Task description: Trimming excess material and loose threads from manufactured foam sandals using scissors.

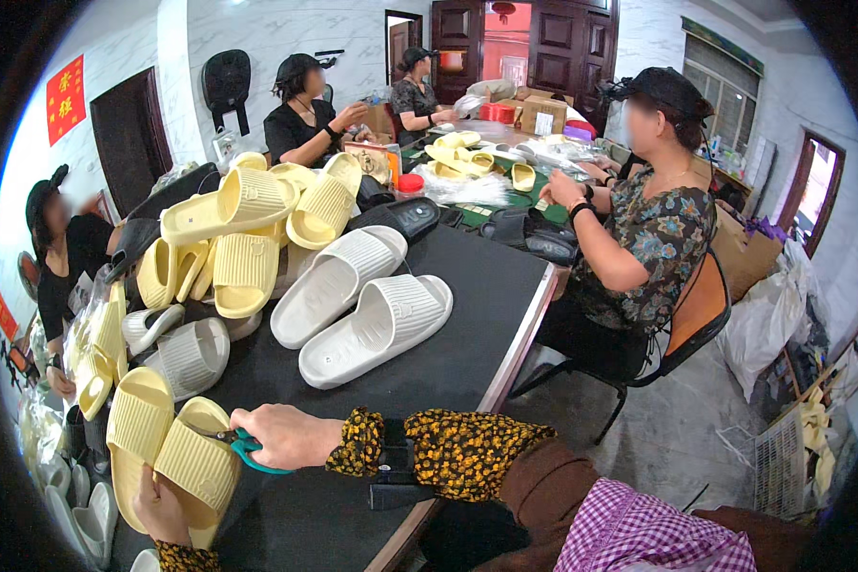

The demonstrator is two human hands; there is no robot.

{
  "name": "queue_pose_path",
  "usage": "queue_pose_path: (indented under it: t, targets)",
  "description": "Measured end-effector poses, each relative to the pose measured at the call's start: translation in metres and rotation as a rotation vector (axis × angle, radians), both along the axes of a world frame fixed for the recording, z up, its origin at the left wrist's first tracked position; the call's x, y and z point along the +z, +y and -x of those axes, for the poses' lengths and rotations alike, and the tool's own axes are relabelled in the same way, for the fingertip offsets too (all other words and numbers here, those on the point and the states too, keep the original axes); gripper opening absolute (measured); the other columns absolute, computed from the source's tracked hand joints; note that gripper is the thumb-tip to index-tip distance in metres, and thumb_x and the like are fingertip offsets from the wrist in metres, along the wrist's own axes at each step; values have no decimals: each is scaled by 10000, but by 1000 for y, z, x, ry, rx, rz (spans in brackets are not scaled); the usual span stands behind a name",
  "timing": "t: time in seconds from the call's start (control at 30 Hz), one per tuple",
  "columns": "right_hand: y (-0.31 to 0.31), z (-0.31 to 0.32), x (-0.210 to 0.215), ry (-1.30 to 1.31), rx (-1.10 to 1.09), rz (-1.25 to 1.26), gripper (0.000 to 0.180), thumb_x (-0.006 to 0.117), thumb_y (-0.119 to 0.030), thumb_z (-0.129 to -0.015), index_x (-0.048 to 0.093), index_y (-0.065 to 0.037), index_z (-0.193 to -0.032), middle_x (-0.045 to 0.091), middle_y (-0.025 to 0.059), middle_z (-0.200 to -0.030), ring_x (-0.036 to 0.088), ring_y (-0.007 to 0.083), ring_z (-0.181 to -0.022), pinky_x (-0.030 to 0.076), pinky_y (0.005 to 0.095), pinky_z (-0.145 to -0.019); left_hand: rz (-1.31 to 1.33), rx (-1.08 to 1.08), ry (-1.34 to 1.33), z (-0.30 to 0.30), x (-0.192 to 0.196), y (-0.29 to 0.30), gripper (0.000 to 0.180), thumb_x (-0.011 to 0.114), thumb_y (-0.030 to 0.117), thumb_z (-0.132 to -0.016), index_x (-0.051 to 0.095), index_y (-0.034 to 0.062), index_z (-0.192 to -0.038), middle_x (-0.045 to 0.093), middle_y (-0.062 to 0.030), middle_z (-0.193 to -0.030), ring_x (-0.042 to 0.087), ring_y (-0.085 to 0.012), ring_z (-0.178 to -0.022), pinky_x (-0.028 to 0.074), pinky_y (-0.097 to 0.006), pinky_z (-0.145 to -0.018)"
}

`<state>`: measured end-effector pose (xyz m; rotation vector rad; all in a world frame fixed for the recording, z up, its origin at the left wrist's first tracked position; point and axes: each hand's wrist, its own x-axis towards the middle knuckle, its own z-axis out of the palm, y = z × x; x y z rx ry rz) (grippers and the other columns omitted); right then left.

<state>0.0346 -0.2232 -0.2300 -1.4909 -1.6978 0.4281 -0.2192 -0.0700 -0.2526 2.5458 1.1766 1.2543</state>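
Evidently partway through work on a pair of yellow slippers (200, 467), held together at the near left end of the dark surface (486, 296), well nearer than the main heap. Grips the pair from the near side with the left hand (162, 505), fingers closed in against the slippers; cannot make out the rest of that grasp underneath. Has the right hand (281, 439) curled shut around the teal handles of some scissors (246, 451), with dark blades reaching left to the far opening of the right slipper. Cannot tell the blades parted or closed, nor spot any thread or scrap between them.

Seems, on that showing, busy with the right slipper and probably not done with the pair. Cannot judge the left slipper trimmed or untrimmed.

Looks far from over on the whole, given a large heap of yellow slippers (257, 195) farther off on the left, plus light grey slippers (415, 310) to its right and a darker grey slipper (193, 357) between heap and hands. Cannot sort finished from unfinished by sight, so cannot count either. Possibly set aside as done: pale slippers (95, 520) at the near left edge, though impossible to confirm.
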Motion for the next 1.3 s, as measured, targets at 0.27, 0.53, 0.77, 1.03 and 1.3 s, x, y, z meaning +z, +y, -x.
queue_pose_path:
  t: [0.27,0.53,0.77,1.03,1.3]
  targets:
    - [1,0,-4,-4,1,-77,341,615,-112,-730,500,35,-1016,608,241,-784,603,407,-786,469,468,-682,-78,-9,17,0,-2,0,312,536,-17,-804,590,-3,-1111,386,-189,-559,395,-258,-458,314,-365,-466]
    - [1,2,1,36,-42,-32,363,612,-115,-713,496,35,-1022,610,256,-815,597,422,-816,470,487,-714,-69,-25,12,1,-4,2,289,560,7,-822,593,9,-1109,421,-168,-563,412,-238,-463,328,-348,-466]
    - [6,-1,-3,82,-84,-160,299,605,-145,-799,489,7,-1029,609,241,-783,602,405,-765,463,452,-646,-14,-73,9,-2,-5,4,269,566,14,-827,607,12,-1093,487,-189,-591,479,-235,-489,364,-348,-495]
    - [1,-1,5,23,-115,-131,314,596,-159,-798,483,-8,-1048,595,170,-810,606,336,-772,467,409,-670,108,-123,53,-10,8,-12,266,530,-20,-792,612,-18,-1045,509,-212,-598,529,-318,-531,398,-375,-518]
    - [5,-3,-2,-32,-110,-77,302,588,-129,-771,495,11,-1022,606,193,-777,607,362,-778,461,441,-671,7,-192,44,-11,5,-13,214,521,-36,-781,609,-38,-976,551,-240,-652,583,-356,-585,424,-388,-524]
